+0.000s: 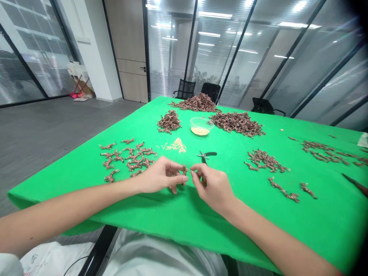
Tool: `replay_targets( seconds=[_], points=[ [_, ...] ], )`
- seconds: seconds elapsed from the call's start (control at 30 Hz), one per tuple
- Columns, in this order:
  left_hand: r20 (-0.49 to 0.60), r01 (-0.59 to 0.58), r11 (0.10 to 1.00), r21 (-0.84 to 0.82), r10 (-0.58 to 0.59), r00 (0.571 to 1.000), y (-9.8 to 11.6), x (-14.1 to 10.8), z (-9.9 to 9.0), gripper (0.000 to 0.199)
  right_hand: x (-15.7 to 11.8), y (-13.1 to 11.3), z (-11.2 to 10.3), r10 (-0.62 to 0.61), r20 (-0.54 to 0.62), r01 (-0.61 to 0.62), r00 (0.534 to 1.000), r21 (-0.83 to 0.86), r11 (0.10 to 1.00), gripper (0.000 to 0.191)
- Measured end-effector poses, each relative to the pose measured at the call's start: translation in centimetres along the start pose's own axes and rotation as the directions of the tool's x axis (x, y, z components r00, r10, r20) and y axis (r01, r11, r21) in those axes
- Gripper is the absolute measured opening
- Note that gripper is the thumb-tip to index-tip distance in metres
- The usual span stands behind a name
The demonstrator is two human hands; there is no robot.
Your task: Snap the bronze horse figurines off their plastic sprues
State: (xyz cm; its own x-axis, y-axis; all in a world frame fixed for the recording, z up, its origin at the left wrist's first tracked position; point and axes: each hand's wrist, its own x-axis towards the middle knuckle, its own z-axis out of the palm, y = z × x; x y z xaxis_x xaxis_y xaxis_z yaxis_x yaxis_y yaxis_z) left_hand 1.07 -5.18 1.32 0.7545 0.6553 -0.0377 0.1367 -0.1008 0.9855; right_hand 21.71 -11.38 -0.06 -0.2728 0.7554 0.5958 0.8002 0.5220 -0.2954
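the left hand pinches a small brown twisted piece; the right hand curls just beside it, its grip unclear, near pliers on the green counter.

We catalogue the following. One cloth: vivid green, plain, no pattern. Twisted pieces: copper-brown with darker brown mottling. Heaps of the same pieces: a speckled brown mass. Loose grains: pale yellow. One clear plastic tub, colourless, its contents pale yellow. One pair of pliers: silver head, black handles. Two chairs: black. Floor: flat grey. Window blinds: white and grey horizontal stripes. Door: beige with a faint wood grain.
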Motion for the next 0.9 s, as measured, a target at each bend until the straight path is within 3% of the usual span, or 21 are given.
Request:
replay_targets(
  seconds=[0.23, 0.73, 0.9],
  points=[
    [0.027, 0.001, 1.000, 0.009, -0.001, 1.000, 0.09, -0.11, 0.15, 0.044, -0.20, 0.30, 0.21, -0.066, 0.090, 0.072, 0.994, -0.058, 0.996, 0.015],
    [0.088, -0.011, 1.000, -0.005, 0.011, 0.996, 0.06, -0.28, 0.06, 0.043, -0.05, 0.35, 0.02, -0.066, 0.124, 0.067, 0.990, -0.007, 0.998, 0.014],
    [0.105, -0.063, 0.997, 0.040, 0.059, 0.993, 0.24, -0.54, 0.18, 0.038, -0.02, 0.15, 0.01, -0.033, 0.124, 0.026, 0.992, 0.052, 0.998, 0.014]
  ],
)
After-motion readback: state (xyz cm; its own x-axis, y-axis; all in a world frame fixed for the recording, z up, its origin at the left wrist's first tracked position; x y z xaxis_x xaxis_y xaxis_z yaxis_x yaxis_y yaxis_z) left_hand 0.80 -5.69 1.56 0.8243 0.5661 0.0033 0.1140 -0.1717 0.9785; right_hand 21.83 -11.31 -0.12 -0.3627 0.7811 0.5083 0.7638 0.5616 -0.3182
